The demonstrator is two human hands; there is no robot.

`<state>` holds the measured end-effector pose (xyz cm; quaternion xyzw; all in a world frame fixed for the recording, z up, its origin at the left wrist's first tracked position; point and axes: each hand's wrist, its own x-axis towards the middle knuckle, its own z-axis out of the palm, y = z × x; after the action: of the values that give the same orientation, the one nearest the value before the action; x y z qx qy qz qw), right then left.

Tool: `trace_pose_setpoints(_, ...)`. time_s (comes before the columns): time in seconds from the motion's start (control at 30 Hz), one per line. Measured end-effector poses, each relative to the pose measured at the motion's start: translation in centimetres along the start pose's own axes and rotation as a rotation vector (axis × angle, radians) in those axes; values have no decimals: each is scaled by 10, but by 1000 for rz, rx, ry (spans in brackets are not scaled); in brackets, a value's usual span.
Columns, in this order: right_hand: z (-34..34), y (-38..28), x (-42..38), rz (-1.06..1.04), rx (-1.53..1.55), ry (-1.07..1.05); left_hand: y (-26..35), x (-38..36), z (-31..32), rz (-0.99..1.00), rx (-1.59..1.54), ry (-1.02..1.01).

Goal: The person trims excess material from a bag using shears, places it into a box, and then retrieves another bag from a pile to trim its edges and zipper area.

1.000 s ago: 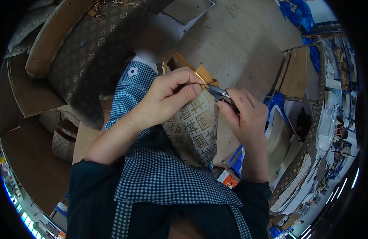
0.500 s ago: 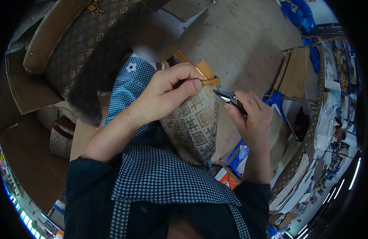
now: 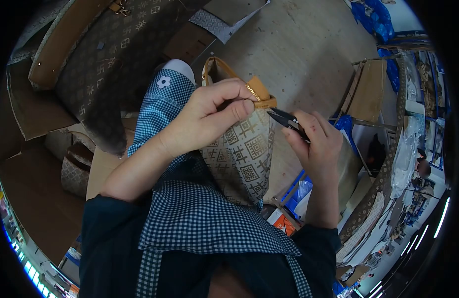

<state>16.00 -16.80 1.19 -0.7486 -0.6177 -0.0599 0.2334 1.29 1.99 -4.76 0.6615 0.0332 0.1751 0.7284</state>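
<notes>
My left hand [image 3: 212, 111] pinches the upper corner of a beige bag [image 3: 247, 154] with a brown geometric pattern, thumb and bent forefinger pressed on its tan trim [image 3: 265, 103]. A short stretch of gold-toothed zipper [image 3: 253, 93] with a tan tab [image 3: 260, 87] stands up beside the fingertips. My right hand [image 3: 316, 136] is wrapped round black thread snips [image 3: 285, 118], their tips pointing left, right by the trimmed corner. The bag hangs over my lap, its far side partly hidden behind my left hand.
A dark brown patterned sheet [image 3: 98, 74] with tan-trimmed pieces lies on the left, above open cardboard boxes [image 3: 38, 198]. To the right are a metal-framed rack [image 3: 366, 94], blue plastic [image 3: 371, 20] and a long cluttered bench [image 3: 373, 213]. An orange-and-white box [image 3: 280, 221] sits near my right elbow.
The snips and my right hand have shifted slightly; the blades look closer together. The blurred round shape above the bag is gone, showing the bag's tan-edged far end.
</notes>
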Motion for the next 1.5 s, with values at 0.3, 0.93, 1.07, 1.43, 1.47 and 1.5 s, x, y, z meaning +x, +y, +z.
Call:
trace_pose_setpoints(0.3, 7, 2, 4, -50, 24, 23, -2, 1, 2, 13, -21, -18)
trace_pose_setpoints(0.93, 10, -9, -20, 395, 567, 136, 9, -2, 6, -47, -79, 52)
trace_pose_setpoints(1.07, 24, -25, -25, 573, 881, 178, 10, -3, 14, 104, 14, 153)
trace_pose_setpoints(1.43, 63, -61, -48, 634, 1083, 256, 11, -17, -13, 279, 313, -88)
trace_pose_setpoints(1.47, 63, -60, -51, 611, 1058, 254, 11, -15, -16, 300, 314, -140)
trace_pose_setpoints(1.5, 63, -60, -53, 598, 1016, 238, 10, -12, -20, 321, 315, -194)
